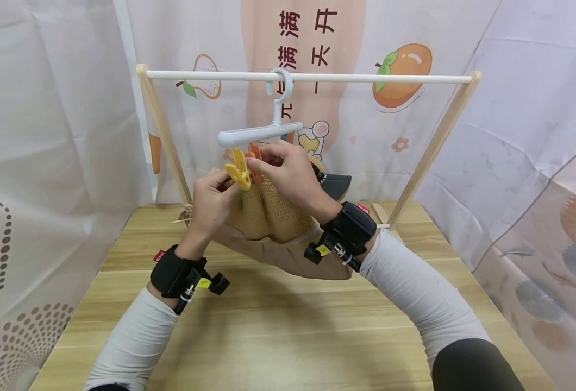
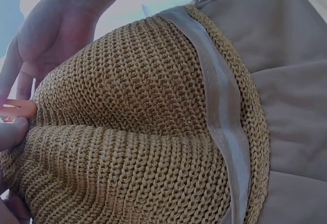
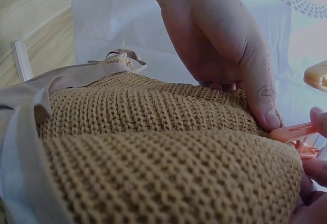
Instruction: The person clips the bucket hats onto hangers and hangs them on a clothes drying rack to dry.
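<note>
A knitted tan sun hat (image 1: 273,212) with a smooth beige fabric brim (image 1: 293,259) hangs beneath a pale blue hanger (image 1: 263,133). My left hand (image 1: 212,198) grips the gathered crown at its left side, thumb on the knit. An orange clip (image 1: 255,157) is pinched by my right hand (image 1: 293,171) at the top of the crown. In the right wrist view, the tip of the orange clip (image 3: 294,132) meets the knit beside the left thumb. A yellow clip (image 1: 239,169) hangs between both hands. The left wrist view shows the hat's underside (image 2: 122,96), with its inner band.
The hanger hooks over a white rod (image 1: 366,79) carried by wooden side posts (image 1: 434,149). Behind the right hand is a dark grey peaked item (image 1: 338,185), partly hidden. Everything stands over a wooden table (image 1: 268,331), with printed curtains (image 1: 63,108) around it.
</note>
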Tool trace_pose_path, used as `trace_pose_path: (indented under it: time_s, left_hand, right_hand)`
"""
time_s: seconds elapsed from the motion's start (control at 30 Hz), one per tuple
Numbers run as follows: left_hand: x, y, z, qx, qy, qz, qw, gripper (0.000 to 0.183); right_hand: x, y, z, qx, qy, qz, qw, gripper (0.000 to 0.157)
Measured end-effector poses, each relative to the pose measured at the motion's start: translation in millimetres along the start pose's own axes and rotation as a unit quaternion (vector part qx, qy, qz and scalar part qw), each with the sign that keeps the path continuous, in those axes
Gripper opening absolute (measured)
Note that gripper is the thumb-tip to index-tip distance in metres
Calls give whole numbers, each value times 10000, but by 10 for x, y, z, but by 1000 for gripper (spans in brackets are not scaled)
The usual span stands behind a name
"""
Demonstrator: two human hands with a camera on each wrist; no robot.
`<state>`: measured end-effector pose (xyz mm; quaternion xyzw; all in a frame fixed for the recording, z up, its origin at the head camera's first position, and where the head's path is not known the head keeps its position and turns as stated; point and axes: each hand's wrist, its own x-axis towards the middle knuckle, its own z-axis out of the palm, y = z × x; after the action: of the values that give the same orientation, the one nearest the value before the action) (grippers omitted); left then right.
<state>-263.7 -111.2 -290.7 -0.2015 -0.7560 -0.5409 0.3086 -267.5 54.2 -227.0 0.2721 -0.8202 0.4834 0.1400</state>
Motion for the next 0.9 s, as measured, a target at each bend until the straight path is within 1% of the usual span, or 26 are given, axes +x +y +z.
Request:
trace_pose_path:
  time_s: [0.13,0.37,0.57,0.7,0.9]
  left_hand:
    - [-15,-10,12,26,-15,-28,10000,19]
    - [-22,15,25,21,26,-62,10000,18]
    - [-26,4,27,28,7,-40,10000,18]
    - [-33,-8,30,66,-37,-98,9999,19]
    - [-34,-26,22,142,-108,-236,9996,18]
  right_hand:
    - [-10,20,-8,9,-67,62,10000,22]
    - [-11,27,-39,-75,-285,311,9991,27]
    - [-29,54,-43,-43,-306,248,9992,24]
    - [-48,86,-36,-2,-296,203,9994,23]
    - [-84,147,-10,-81,-376,328,9987,26]
